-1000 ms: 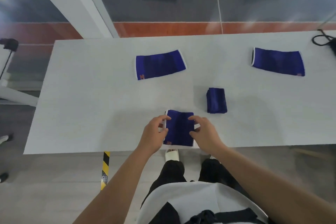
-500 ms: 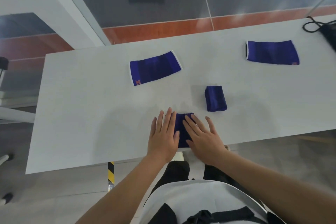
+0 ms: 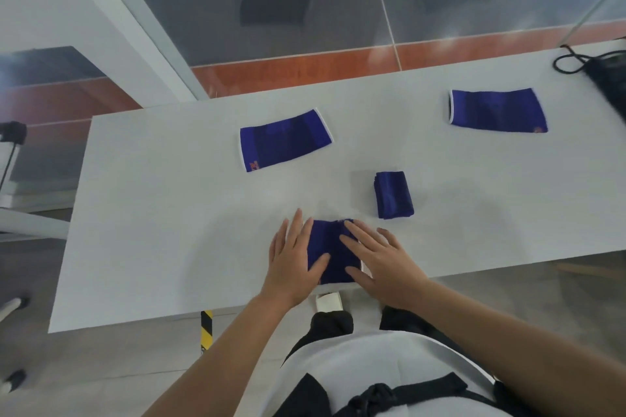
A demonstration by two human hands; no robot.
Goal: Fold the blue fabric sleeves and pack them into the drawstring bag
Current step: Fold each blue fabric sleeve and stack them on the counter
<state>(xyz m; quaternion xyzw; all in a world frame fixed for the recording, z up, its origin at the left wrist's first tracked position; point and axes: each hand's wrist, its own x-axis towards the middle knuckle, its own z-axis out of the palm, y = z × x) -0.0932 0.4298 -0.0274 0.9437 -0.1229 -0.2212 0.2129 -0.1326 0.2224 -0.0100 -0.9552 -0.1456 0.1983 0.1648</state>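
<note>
A blue fabric sleeve (image 3: 330, 249) lies folded near the table's front edge. My left hand (image 3: 293, 261) lies flat on its left side and my right hand (image 3: 379, 261) flat on its right side, fingers spread, both pressing it down. A second folded blue sleeve (image 3: 394, 195) rests just behind and to the right. Two unfolded blue sleeves with white trim lie farther back, one at centre-left (image 3: 283, 139) and one at the right (image 3: 496, 111). The black drawstring bag (image 3: 606, 78) sits at the far right edge, partly cut off.
The white table (image 3: 152, 213) ends close to my body; its front edge runs just under my wrists. Beyond the far edge are a glass wall and an orange floor strip. A yellow-black striped post (image 3: 206, 328) stands below the table front.
My hands went from pinching the sleeve's edges to lying flat on it. The sleeve is folded narrower than a second ago. My thumbs have spread since the previous frame.
</note>
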